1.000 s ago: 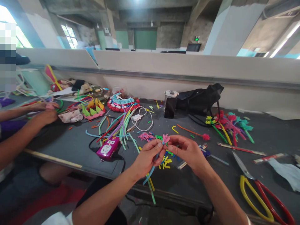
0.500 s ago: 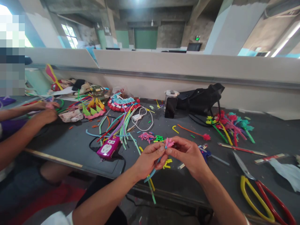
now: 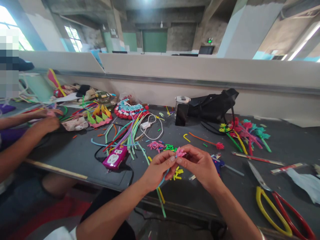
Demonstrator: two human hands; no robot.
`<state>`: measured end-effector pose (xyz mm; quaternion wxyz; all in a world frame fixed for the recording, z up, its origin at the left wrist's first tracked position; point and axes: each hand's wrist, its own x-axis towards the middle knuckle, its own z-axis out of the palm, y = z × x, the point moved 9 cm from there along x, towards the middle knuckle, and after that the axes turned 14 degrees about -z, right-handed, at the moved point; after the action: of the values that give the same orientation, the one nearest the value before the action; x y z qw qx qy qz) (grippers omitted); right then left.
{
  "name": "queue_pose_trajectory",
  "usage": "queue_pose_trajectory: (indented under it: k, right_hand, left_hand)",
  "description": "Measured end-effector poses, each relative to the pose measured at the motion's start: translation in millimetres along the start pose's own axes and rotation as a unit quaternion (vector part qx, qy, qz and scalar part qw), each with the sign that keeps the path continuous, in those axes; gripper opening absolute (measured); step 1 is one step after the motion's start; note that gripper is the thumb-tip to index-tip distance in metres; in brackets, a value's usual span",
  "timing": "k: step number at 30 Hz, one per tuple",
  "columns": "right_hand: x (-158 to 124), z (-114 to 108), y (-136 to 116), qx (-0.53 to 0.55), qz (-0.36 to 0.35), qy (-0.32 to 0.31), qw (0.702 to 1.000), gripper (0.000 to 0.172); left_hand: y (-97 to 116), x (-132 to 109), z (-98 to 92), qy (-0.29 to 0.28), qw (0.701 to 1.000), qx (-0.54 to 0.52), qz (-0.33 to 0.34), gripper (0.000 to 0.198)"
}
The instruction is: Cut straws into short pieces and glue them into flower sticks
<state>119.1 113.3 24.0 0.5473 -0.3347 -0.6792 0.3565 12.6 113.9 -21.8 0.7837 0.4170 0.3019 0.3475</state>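
The person's left hand (image 3: 157, 170) and right hand (image 3: 200, 164) meet over the near edge of the counter (image 3: 75, 153), around a small pink flower (image 3: 180, 152); the left fingers pinch its blue stem (image 3: 163, 180) just below the head, probably to steady it, and the stem's loose end hangs down beneath the palm; the right fingers appear to grasp the petals from the right, thumb near and index far, which likely leaves the flower turned up for a clear view.

Cut pieces lie close by, seemingly sorted by colour so that each is easy to pick out; pink pieces (image 3: 155, 145) and green pieces (image 3: 171, 147) lie just beyond the hands, yellow pieces (image 3: 177, 174) between them; a blue glue gun (image 3: 218, 164) lies partly hidden by the right hand, presumably within easy reach; large scissors (image 3: 267, 189) rest to the near right, handles toward the person; a bunch of flowers (image 3: 246, 126) lies to the far right, apparently aside from the working spot.
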Motion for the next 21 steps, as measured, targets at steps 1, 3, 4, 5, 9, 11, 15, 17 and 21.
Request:
queue_pose_trajectory:
  k: [1, 3, 4, 5, 9, 11, 15, 17, 21]
  right_hand:
    - [-0.1, 0.6, -0.8, -0.008, -0.003, -0.008, 1.000, 0.021]
    - [-0.5, 2.4, -2.0, -0.016, -0.009, -0.024, 1.000, 0.024]
    - [-0.8, 2.8, -2.3, -0.019, -0.011, -0.030, 0.999, 0.025]
    - [-1.2, 2.8, -2.2, -0.020, -0.012, -0.034, 0.999, 0.026]
    - [-2.5, 2.1, 0.4, -0.010, -0.007, -0.037, 0.999, 0.020]
    - [-2.3, 2.4, -0.2, -0.002, -0.010, -0.036, 0.999, 0.018]
    - [-1.0, 0.4, -5.3, -0.012, -0.031, -0.018, 0.999, 0.013]
    - [-1.1, -2.7, -6.3, -0.037, -0.038, -0.002, 0.999, 0.013]
    - [-2.5, -7.5, -5.9, -0.097, -0.039, 0.018, 0.994, 0.014]
  left_hand:
    - [0.1, 0.2, -0.8, 0.003, 1.000, -0.004, 0.001, 0.026]
    - [-0.4, 0.7, -1.4, 0.001, 1.000, -0.013, -0.001, 0.026]
    - [-0.8, 0.9, -1.4, -0.001, 1.000, -0.016, -0.004, 0.026]
    - [-1.1, 1.1, -1.4, -0.004, 1.000, -0.019, -0.006, 0.026]
    - [-2.2, 1.2, 0.0, -0.017, 1.000, -0.020, -0.012, 0.027]
    - [-2.3, 1.0, 0.5, -0.020, 0.999, -0.020, -0.014, 0.027]
    - [-2.3, 0.4, 1.9, -0.020, 0.999, -0.022, -0.018, 0.028]
    - [-2.1, -0.2, 2.7, -0.020, 0.999, -0.029, -0.019, 0.028]
    - [-1.3, -0.9, 2.6, -0.018, 0.999, -0.040, -0.022, 0.027]
